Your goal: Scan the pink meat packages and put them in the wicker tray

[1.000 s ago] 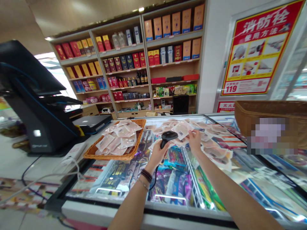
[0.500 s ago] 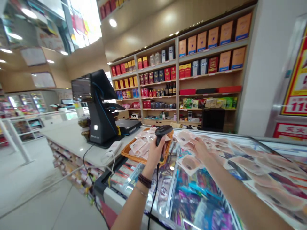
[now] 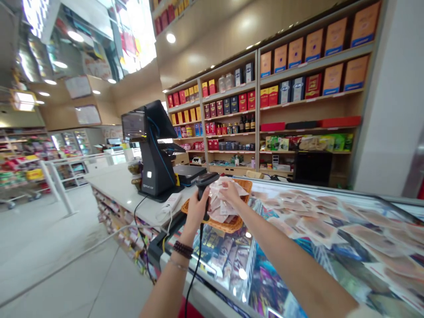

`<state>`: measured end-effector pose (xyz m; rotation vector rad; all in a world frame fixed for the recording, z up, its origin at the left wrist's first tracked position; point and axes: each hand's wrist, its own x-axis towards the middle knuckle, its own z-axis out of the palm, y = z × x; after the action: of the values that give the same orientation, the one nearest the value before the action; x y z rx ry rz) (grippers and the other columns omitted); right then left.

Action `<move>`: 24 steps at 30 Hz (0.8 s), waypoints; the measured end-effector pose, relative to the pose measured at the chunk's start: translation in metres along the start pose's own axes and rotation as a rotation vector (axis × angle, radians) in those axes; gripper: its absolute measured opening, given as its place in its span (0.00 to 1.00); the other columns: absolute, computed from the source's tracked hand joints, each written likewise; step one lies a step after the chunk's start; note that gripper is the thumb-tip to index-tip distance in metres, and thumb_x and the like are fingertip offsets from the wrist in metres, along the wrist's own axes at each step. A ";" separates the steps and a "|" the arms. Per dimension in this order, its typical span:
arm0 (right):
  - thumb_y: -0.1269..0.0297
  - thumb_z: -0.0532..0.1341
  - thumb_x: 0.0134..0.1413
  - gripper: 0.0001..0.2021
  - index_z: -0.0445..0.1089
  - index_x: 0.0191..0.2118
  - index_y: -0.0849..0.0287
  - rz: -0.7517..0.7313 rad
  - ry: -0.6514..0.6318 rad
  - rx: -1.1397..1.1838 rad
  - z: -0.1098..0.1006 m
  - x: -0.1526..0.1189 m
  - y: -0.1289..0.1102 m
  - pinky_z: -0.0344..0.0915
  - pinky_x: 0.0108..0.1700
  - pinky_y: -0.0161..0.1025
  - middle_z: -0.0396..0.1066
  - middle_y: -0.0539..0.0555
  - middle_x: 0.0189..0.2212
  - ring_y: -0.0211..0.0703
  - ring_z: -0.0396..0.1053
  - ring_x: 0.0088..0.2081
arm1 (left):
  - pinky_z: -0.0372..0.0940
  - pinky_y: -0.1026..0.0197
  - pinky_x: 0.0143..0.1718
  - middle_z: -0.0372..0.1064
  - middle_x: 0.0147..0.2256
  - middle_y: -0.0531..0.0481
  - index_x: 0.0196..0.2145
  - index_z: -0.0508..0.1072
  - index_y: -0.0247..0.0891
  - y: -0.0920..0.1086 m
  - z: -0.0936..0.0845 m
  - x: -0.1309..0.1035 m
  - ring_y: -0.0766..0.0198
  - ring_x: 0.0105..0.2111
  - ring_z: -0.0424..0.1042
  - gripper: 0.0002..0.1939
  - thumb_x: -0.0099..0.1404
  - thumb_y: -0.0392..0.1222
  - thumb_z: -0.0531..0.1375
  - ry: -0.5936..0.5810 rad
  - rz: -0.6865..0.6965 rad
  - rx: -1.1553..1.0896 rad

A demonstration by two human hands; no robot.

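My left hand is wrapped round the handle of a black barcode scanner, whose cable hangs down past my wrist. A wicker basket sits beyond it, heaped with flat, clear plastic packets. Above the heap, my right hand has its fingers closed on a crinkled packet; glare blurs where this packet ends and the others begin. More flat packets with round, pale brown contents are spread across the glass freezer top to the right.
A black checkout terminal stands on the white counter to the left, near a white power strip. Colourful frozen goods show through the freezer's glass. Behind are shelves of boxes and a black monitor.
My right hand has moved left from over the freezer top to the basket, bringing a packet. My left hand keeps the scanner, now left of the packets. The view has turned left.
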<state>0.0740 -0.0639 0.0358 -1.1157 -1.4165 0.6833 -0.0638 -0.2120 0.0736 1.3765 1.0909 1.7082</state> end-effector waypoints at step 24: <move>0.50 0.79 0.43 0.18 0.72 0.29 0.51 0.166 0.684 -0.324 -0.377 -0.133 0.082 0.69 0.66 0.61 0.83 0.58 0.39 0.63 0.79 0.56 | 0.60 0.66 0.19 0.63 0.19 0.58 0.30 0.66 0.42 -0.057 0.197 -0.072 0.70 0.16 0.61 0.33 0.59 0.76 0.68 -0.489 -0.102 -0.125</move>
<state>0.4442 -0.2250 -0.0245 -1.5484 -0.8608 0.1415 0.1440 -0.2141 0.0098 1.5215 0.7497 1.2487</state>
